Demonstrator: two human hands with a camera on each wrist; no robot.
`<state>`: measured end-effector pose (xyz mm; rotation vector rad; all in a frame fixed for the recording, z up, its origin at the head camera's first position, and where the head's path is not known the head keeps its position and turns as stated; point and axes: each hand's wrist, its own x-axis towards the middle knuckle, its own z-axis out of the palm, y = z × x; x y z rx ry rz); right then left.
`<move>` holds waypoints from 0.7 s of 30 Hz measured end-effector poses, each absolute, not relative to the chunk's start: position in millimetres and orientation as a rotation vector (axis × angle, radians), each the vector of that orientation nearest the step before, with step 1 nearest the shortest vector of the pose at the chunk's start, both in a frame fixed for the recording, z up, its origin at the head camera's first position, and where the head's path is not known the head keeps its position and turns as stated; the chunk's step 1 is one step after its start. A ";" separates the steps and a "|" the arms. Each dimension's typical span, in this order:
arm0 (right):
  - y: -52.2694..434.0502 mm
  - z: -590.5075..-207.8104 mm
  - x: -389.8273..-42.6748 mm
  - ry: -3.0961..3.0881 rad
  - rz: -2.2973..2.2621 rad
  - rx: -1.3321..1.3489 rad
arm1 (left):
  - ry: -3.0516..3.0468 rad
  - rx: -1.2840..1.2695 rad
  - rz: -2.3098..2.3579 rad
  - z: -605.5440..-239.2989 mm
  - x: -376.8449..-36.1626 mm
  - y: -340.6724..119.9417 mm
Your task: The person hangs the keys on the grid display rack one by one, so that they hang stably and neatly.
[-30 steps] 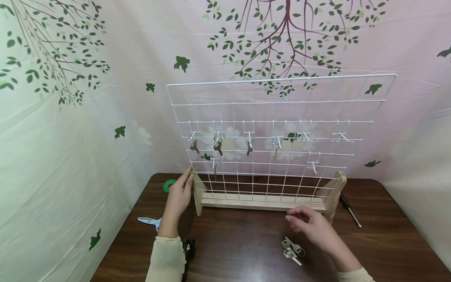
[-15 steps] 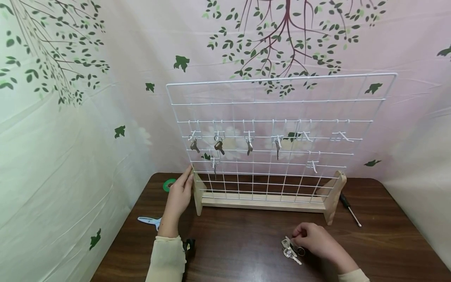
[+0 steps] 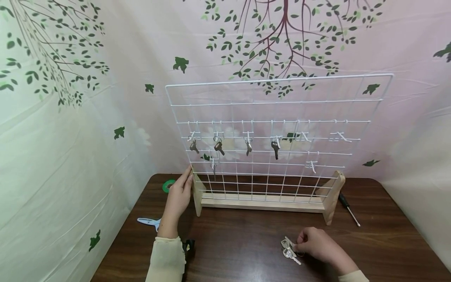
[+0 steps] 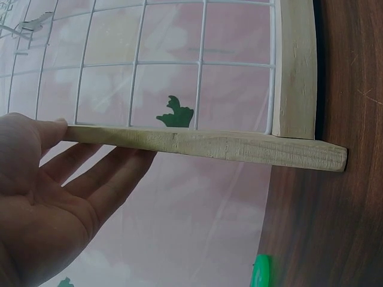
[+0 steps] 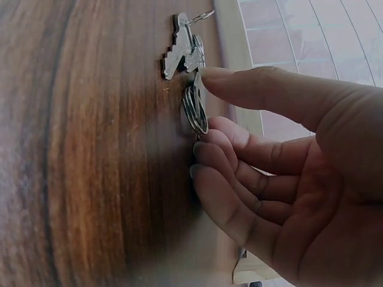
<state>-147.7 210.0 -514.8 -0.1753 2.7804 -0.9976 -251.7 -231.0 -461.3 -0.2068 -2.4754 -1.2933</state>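
My left hand (image 3: pixel 179 196) grips the wooden side upright (image 4: pixel 209 149) of a white wire grid rack (image 3: pixel 267 172). Its thumb lies on one face, with the fingers against the other. On the table my right hand (image 3: pixel 318 246) is at a small pile of silver keys (image 3: pixel 289 250) with rings. In the right wrist view, the thumb touches a key beside a key ring (image 5: pixel 194 112); the curled fingertips are close to that ring, apart from the thumb. Other keys (image 3: pixel 219 148) hang from white hooks on the grid, including a dark-looking key (image 3: pixel 275 150).
Several hooks on the right, such as one hook (image 3: pixel 311 166), hold no key. A screwdriver (image 3: pixel 349 209) lies right of the rack. Left of it are a green tape roll (image 3: pixel 168 186) and light blue scissors (image 3: pixel 148 221). A black object (image 3: pixel 189 246) sits near my left sleeve.
My right hand has come down from in front of the rack's right foot to the keys on the table. The key on the fourth hook has turned. My left hand stays put.
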 end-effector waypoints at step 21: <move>204.6 -514.7 -145.7 2.784 -0.993 -0.101 | -2.474 -0.210 -1.297 -459.7 -251.5 -231.3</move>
